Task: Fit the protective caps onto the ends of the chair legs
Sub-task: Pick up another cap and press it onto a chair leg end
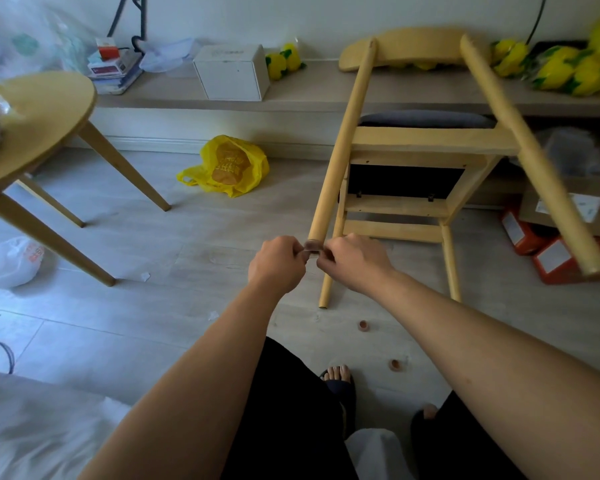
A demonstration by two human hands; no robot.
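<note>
- Nearest the camera, the person's two bare forearms reach forward over dark trousers and sandalled feet.
- On the pale wood floor (153, 306) just ahead of the feet lie two spare caps (363, 325), small, brownish and round, a little apart from each other.
- Further out, the left hand (278, 263) and right hand (355, 261) meet, each pinching one side of a small translucent cap (312, 245), held at the tip of a chair leg (343, 143).
- The cap looks soft and stretchy, very light, probably a snug fit; gripping opposite edges of its rim to pull it open seems the sensible hold.
- The wooden chair (426, 140) lies tipped back, legs pointing toward the person, its curved backrest resting on a low ledge (309, 95). It looks stiff and steady.
- To the left stands a round wooden table (39, 123); a yellow plastic bag (227, 166) lies beyond, near the ledge.
</note>
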